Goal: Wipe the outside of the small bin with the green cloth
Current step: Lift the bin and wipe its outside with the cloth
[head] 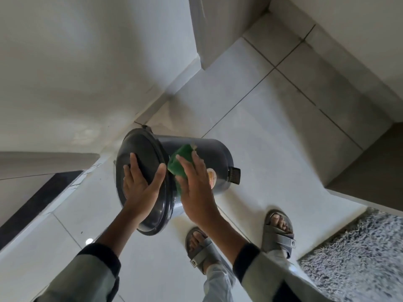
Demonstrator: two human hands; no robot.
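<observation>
A small dark grey pedal bin (pixel 214 153) is tipped over toward me, its round lid (pixel 141 149) facing up at the camera and its black pedal (pixel 235 175) at the far right. My left hand (pixel 139 188) lies flat on the lid, fingers spread and thumb hooked over the rim, holding the bin. My right hand (pixel 196 188) presses a folded green cloth (pixel 182 160) against the bin's side wall just below the lid rim. A round orange and white sticker (pixel 212 176) shows on the wall beside that hand.
The floor is pale tile (pixel 272 127). A white wall (pixel 65 62) stands left, a wall corner (pixel 207 40) behind the bin, a step (pixel 359 162) at right. A shaggy grey mat (pixel 357 258) lies at lower right. My sandalled feet (pixel 279 234) stand below the bin.
</observation>
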